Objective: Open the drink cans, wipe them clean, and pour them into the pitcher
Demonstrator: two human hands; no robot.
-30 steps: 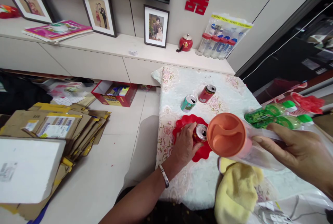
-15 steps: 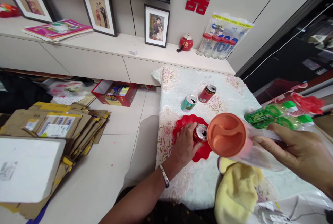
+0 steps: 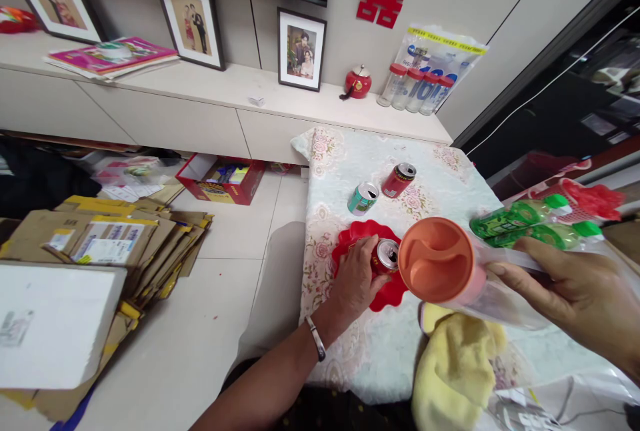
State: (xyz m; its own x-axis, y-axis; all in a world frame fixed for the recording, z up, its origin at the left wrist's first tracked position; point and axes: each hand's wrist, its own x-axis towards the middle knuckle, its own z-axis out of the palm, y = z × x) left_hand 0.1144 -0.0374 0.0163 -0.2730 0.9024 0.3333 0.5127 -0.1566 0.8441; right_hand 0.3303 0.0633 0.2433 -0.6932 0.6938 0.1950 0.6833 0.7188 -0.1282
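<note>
My left hand [image 3: 356, 275] is wrapped round an opened red drink can [image 3: 385, 256], above a red scalloped plate [image 3: 345, 237]. My right hand [image 3: 560, 291] grips the handle of a clear plastic pitcher with an orange lid [image 3: 436, 259]. The pitcher is tilted, its lid close beside the can's top. I cannot make out any liquid running between them. Behind the plate stand an opened green can [image 3: 363, 198] and a second red can [image 3: 399, 180]. A yellow towel [image 3: 457, 364] lies below the pitcher at the table's near edge.
Green-capped bottles [image 3: 520, 215] lie at the table's right side, by a red basket [image 3: 590, 197]. Flattened cardboard boxes [image 3: 150, 251] and a white foam box [image 3: 55, 324] are on the left. A low cabinet [image 3: 280, 107] bears frames, glass jars [image 3: 413, 89] and a red pot [image 3: 357, 82].
</note>
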